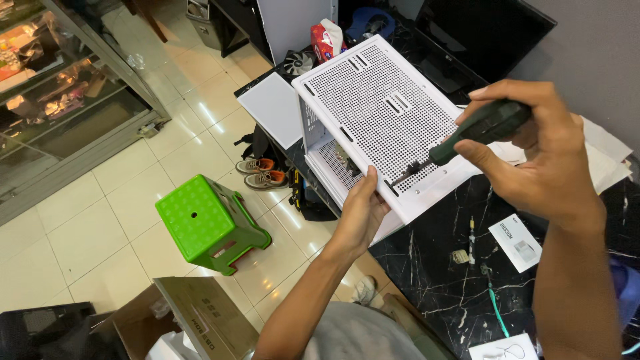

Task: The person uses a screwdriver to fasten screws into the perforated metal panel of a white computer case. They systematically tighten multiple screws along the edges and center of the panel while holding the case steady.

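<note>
At the bench's [440, 267] left edge, the left hand [363, 210] clasped the white perforated case [380, 113]; the right hand [533, 150] clenched a dark screwdriver [477, 133] against it.

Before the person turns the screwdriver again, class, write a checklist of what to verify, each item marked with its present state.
1. Left hand steadies the white perforated computer case at its near edge: ok.
2. Right hand wraps the dark green screwdriver: ok.
3. Tip on the panel: ok.
4. Tip seated in a screw: cannot tell.
5. Case rests on the black marble table: ok.
</note>
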